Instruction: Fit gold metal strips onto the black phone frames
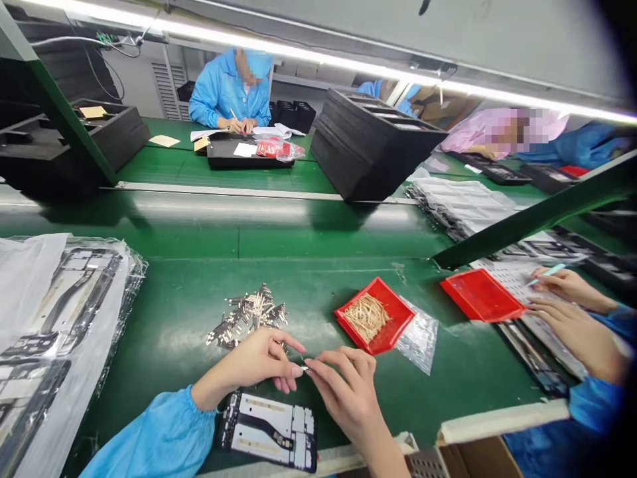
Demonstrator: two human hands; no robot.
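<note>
Where the long green conveyor worktop (318, 292) spans the station, the person's two bare hands work at its near edge, well apart from a co-worker's hands (577, 335) at the right, which hold a pale-blue pen (545, 274). At the far left lies a clear-wrapped stack of flat black-and-white device frames (64, 312). Directly below the person's hands rests one unwrapped flat black-and-white frame (266, 431). Beyond it, a shallow red plastic tray (397, 299) holds a bundle of thin gold-coloured pins (367, 317), with a crumpled clear plastic bag (421, 338) against its edge, and a loose heap of small silver metal connectors (249, 317) lies on the green surface. The right hand (348, 398) forms a tight pinch, its fingers grasping a tiny silver metal part (303, 366) held in the air between both hands, above the frame. The left hand (259, 362) is beside it, its fingers (293, 346) loosely curved; whether they touch the part cannot be determined. Treat the part as light, stiff, slippery and easily dropped: grip its thin body with the fingertips only, using light pressure.
</note>
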